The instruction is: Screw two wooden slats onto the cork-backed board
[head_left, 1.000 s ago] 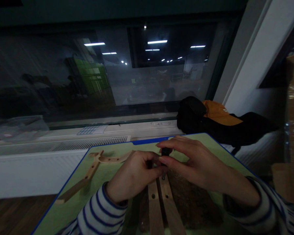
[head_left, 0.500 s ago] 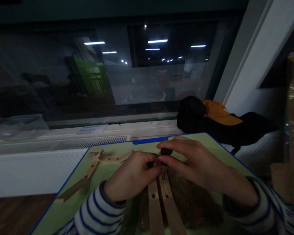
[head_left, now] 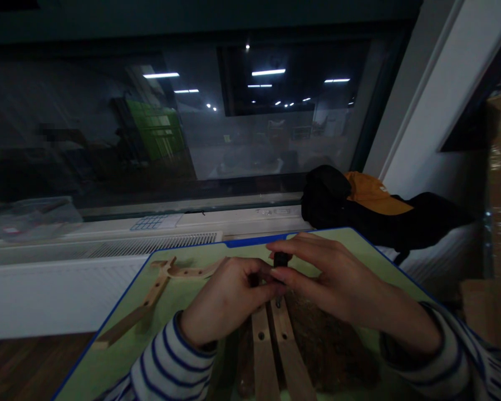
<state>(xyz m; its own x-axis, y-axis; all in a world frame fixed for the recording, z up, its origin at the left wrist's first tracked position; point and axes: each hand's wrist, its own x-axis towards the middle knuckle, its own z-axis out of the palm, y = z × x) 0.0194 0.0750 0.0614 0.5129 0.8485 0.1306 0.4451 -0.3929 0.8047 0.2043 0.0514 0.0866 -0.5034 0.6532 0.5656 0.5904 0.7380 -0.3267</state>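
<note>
Hands [head_left: 338,285] pinch dark knob [head_left: 280,259] (driver, perhaps); slats [head_left: 262,345] beneath.

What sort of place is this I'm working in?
Probably an indoor work desk at night: green blue-edged mat by a large dark window reflecting ceiling lights, white radiator below, right hand pinching a small black knob over drilled wooden slats.

Green tabletop [head_left: 108,367] here, blue-edged, running out toward the window sill. On its left side lies a long wooden strip [head_left: 140,312], angled away, and touching its far end is a curved wooden piece with holes [head_left: 194,271]. In the middle, two wooden slats [head_left: 262,356] lie side by side, almost touching, each showing a hole. Just right of them is a dark brown patch [head_left: 329,345], too dim to identify.
</note>
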